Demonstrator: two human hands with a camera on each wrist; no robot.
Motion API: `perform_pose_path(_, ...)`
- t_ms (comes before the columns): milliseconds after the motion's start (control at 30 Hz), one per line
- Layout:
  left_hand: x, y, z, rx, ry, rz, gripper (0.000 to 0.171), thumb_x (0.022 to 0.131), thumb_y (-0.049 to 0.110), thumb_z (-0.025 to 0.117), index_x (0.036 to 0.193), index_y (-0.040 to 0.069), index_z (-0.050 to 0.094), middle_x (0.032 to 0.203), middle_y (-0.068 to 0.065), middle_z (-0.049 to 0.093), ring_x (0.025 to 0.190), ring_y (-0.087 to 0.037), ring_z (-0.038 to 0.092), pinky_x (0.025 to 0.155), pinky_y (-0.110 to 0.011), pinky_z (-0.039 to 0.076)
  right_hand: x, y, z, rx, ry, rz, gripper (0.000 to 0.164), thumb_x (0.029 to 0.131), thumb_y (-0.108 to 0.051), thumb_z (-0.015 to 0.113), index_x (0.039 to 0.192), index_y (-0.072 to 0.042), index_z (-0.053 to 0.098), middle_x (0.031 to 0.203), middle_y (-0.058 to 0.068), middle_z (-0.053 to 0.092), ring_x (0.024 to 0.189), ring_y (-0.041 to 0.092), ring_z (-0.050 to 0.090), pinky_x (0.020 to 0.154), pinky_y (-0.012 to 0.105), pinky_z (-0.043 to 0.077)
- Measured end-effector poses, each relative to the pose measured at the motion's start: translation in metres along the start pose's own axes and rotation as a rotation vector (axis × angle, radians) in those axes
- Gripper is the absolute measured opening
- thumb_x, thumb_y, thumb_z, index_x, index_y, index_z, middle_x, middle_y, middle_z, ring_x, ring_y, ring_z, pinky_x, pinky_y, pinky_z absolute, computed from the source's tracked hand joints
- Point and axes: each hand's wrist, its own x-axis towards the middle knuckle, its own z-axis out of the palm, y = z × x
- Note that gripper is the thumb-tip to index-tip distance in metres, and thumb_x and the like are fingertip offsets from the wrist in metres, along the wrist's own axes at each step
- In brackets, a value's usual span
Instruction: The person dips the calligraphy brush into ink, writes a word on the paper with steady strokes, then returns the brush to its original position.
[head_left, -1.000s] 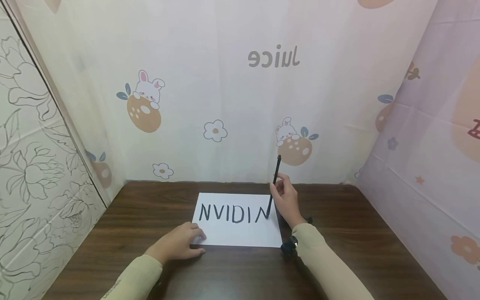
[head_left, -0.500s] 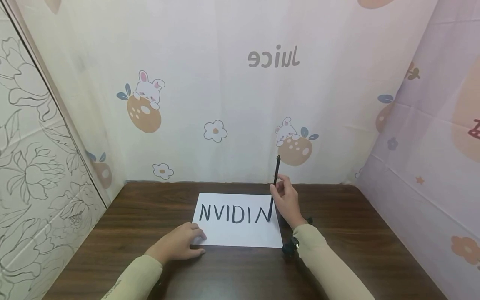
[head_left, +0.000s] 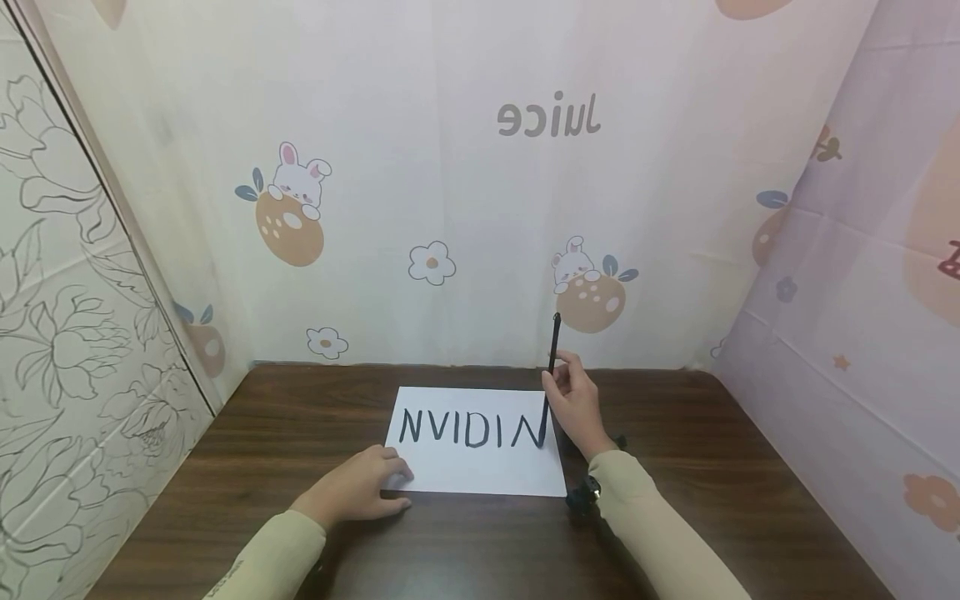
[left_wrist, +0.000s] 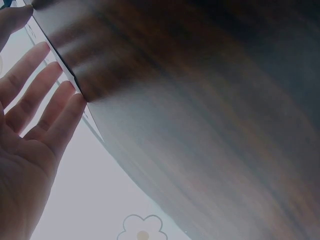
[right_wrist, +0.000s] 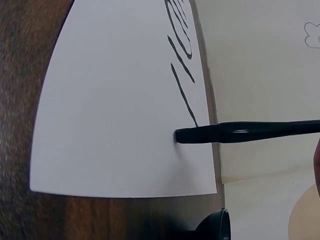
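A white sheet of paper (head_left: 472,471) lies on the dark wooden table (head_left: 480,550), bearing the hand-drawn black letters NVIDI and two slanted strokes that meet at the top. My right hand (head_left: 576,404) pinches a slim black writing brush (head_left: 554,343) by its middle, handle upright. Its dark blunt tip meets the sheet at the foot of the rightmost slanted stroke; the right wrist view shows the brush (right_wrist: 260,132) over the paper (right_wrist: 110,110). My left hand (head_left: 360,485) rests at the sheet's lower left corner, fingers spread along its edge in the left wrist view.
A pale curtain (head_left: 465,175) printed with rabbits, fruit and flowers hangs right behind the table's far edge. Patterned cloth walls close in both sides. Black gear (head_left: 582,495) is worn at my right wrist, beside the sheet's lower right corner.
The brush tip has slid down and slightly right, lengthening the last slanted stroke. My right hand has shifted a little with it; the left hand and paper stay put.
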Motion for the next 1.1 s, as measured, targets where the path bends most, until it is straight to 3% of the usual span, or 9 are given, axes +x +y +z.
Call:
perform_pose_path(667,0.0,-0.001,0.001,0.007,0.001,0.0,0.028,0.085,0.036,0.079,0.103,0.015,0.073,0.098,0.006,0.066,0.09,-0.012,0.057,0.08,-0.036,0.051,0.01,-0.008,-0.007,0.022,0.044,-0.049,0.033,0.094,-0.005,0.064,0.126,-0.006,0.055,0.083,0.002,0.057,0.067,0.017,0.055,0.059,0.023,0.046)
perform_pose_path(1100,0.001,-0.001,0.001,0.0,-0.01,-0.017,0.029,0.085,0.036,0.079,0.103,0.015,0.074,0.098,0.006,0.066,0.09,-0.012,0.057,0.08,-0.036,0.051,0.011,-0.015,-0.001,0.043,0.023,-0.029,0.033,0.096,-0.006,0.064,0.128,-0.008,0.053,0.088,0.004,0.059,0.077,0.017,0.056,0.068,0.026,0.047)
